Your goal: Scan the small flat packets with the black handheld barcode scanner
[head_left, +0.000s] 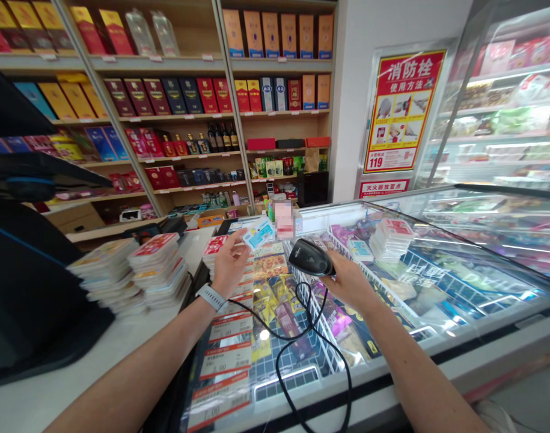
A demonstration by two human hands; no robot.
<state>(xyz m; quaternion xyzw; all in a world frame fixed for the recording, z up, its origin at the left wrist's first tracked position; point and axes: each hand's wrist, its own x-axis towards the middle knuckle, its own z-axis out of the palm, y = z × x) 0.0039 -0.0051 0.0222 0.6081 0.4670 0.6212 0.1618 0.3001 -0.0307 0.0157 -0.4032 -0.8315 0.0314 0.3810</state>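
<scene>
Head view: wall shelves [279, 126] fill the back, stocked with boxed goods in rows, plus bottles. Glass-topped chest freezer [473, 343] takes up the middle and right; bagged goods and wire baskets visible through the glass. Upright display case [454, 111] at far right, packaged goods on lit shelves.

Black terminal [26, 270] at left, standing on a white desk [85, 373]. Red-and-yellow poster [405, 111] on the wall between shelves and case, "119" readable near its bottom.

Two stacks of flat packs sit side by side on the desk: left stack [110, 273], right stack [160, 267]. Third stack [391, 240], white packs with a red top, is on the freezer glass beyond the right hand. Price labels [227, 361] run along the freezer's left edge.

Right hand [347, 279]: closed round the grip of a black handheld scanner [311, 257], head pointing left, above the glass. Its black cable [350, 385] loops below, over the freezer.

Left hand [231, 261]: narrow, a blue-and-white pack [259, 233] at the fingertips, tilted, above the glass, near the scanner head but apart. Exact finger placement: can't tell. Pale-banded watch [212, 297] on that wrist.
</scene>
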